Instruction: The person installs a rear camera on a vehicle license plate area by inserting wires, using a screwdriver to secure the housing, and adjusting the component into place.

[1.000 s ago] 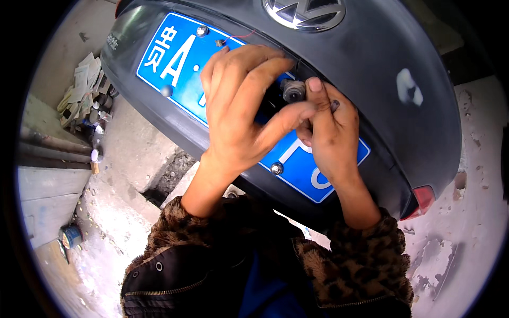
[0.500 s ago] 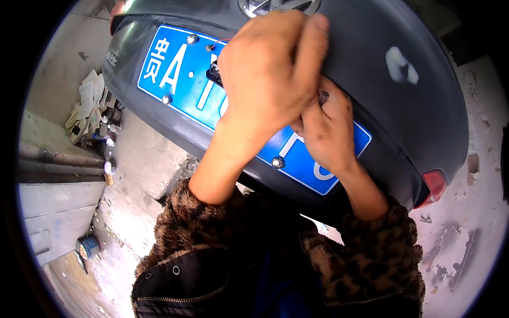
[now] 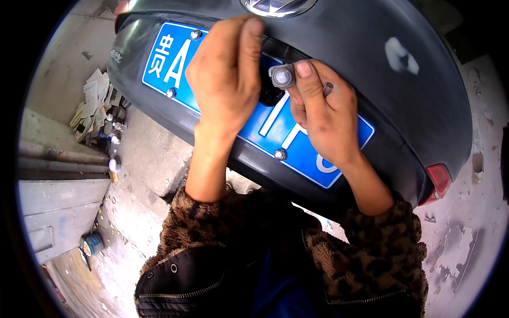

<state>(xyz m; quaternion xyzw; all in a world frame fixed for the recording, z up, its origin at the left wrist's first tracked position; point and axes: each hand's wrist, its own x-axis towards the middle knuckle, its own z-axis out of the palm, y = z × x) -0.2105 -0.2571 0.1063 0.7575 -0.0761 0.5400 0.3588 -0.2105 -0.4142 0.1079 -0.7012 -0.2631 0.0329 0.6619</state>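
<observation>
Near the middle of the head view, the right hand (image 3: 328,114) has its grip closed, pinching a small grey part (image 3: 282,77) between thumb and fingers, its pale round face turned to the wearer. A dark piece (image 3: 328,89) (too small to name) shows between the same hand's fingers. Just left of the part, the left hand (image 3: 225,79) is loosely curled, thumb up; whether its grip has hold of anything, I cannot tell. The grey part is in front of a blue number plate (image 3: 275,139), beside a dark opening (image 3: 269,95). A silver screw cap (image 3: 280,154) sits on the plate's near edge. Around it is a grey car body (image 3: 360,58), with a red tail light (image 3: 438,183) at right. Papers (image 3: 93,103) lie piled at far left; a blue tin (image 3: 93,244) stands at near left.
</observation>
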